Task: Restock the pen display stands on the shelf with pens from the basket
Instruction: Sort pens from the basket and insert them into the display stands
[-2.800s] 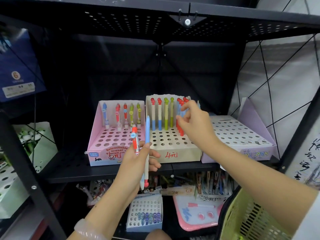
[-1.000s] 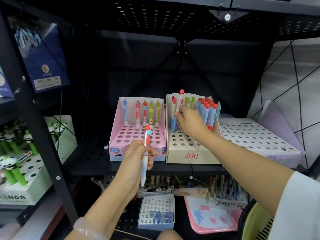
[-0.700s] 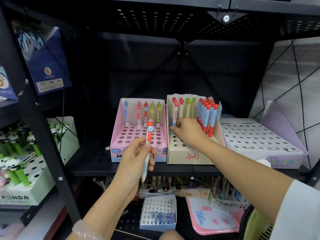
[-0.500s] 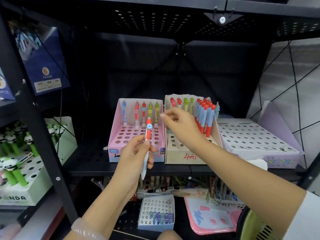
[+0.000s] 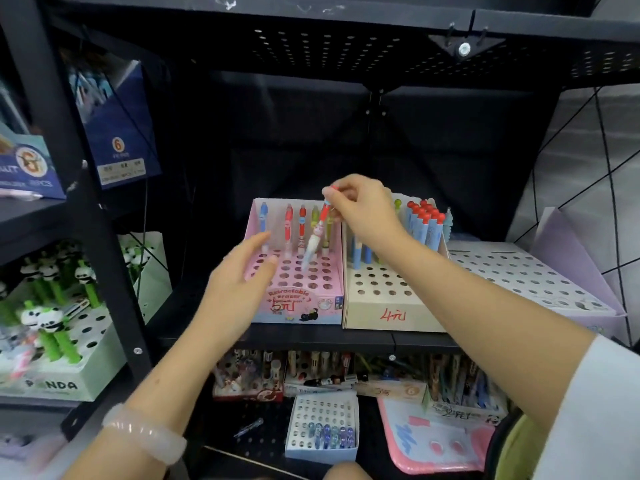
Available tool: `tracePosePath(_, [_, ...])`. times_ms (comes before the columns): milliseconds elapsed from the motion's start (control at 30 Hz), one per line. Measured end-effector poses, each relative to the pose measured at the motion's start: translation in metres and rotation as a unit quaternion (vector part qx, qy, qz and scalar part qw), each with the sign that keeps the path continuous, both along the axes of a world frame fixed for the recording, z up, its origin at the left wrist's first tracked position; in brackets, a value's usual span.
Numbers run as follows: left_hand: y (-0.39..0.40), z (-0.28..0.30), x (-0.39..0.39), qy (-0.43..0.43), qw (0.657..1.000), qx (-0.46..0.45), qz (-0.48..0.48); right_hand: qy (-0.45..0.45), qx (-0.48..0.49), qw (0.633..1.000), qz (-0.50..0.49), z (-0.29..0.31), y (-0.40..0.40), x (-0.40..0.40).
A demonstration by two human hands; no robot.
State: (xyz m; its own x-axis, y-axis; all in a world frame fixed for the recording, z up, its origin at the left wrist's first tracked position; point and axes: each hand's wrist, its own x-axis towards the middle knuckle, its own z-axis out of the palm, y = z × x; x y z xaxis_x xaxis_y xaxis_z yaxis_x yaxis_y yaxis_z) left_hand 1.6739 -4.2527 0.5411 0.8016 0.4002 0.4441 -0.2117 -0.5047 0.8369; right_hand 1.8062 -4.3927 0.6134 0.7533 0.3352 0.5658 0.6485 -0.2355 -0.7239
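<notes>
Right hand (image 5: 363, 209), frame centre, pinching red-capped white plastic pen (image 5: 317, 233) by its top, tip down toward pink cardboard stand (image 5: 298, 303)'s holes; left hand (image 5: 239, 285) empty, fingers loosely spread.

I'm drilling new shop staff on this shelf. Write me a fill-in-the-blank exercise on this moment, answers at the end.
1. The right hand pinches a red-and-white pen over the ____ display stand.
2. The left hand holds ____.
3. The price written in red on the beige stand starts with the digit ____.
4. The green-stemmed pens on the far left have ____ heads.

Missing words: pink; nothing; 4; panda
</notes>
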Motion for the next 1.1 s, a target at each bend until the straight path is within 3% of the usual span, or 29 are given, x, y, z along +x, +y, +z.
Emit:
tracePosePath(100, [0.021, -0.001, 0.003, 0.01, 0.999, 0.03, 0.026, -0.038, -0.053, 0.997, -0.045, 0.001, 0.014, 0.014])
tracePosePath(367, [0.04, -0.017, 0.009, 0.026, 0.999, -0.006, 0.028, -0.084, -0.171, 0.98, -0.055, -0.006, 0.041, 0.03])
tracePosePath(667, [0.036, -0.025, 0.009, 0.046, 0.998, -0.04, -0.004, -0.094, -0.326, 0.929, -0.151, -0.022, 0.059, 0.042])
tracePosePath(900, [0.02, -0.018, 0.002, 0.016, 1.0, -0.023, 0.011, -0.091, -0.176, 0.975, -0.101, -0.017, 0.04, 0.023])
tracePosePath(1100, [-0.048, -0.018, -0.004, -0.025, 0.997, -0.014, -0.069, -0.056, -0.179, 0.982, -0.002, -0.019, -0.04, -0.023])
